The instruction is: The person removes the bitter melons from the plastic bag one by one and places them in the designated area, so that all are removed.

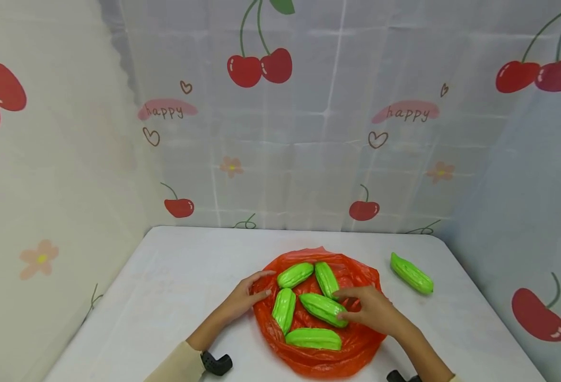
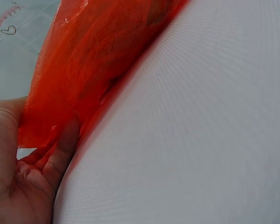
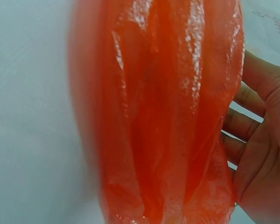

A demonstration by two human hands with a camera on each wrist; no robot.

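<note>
A red plastic bag (image 1: 325,366) lies spread wide on the table, its rim rolled outward. Inside are several bright green, ridged toy bitter melons (image 1: 313,338). My left hand (image 1: 242,297) grips the bag's left rim, thumb on the inner side and fingers beneath the film, as the left wrist view shows. On the right, my right hand (image 1: 371,310) reaches over the rim and pinches the end of the middle bitter melon (image 1: 322,309) with thumb and index finger. In the right wrist view the bag's side (image 3: 163,116) hides the fingertips.
Another bitter melon (image 1: 411,273) lies on the white table (image 1: 175,276), to the right of the bag. Pale curtains (image 1: 299,159) with cherry prints hang behind the table and along both sides. A black wrist mount (image 1: 217,363) sits on the left forearm.
</note>
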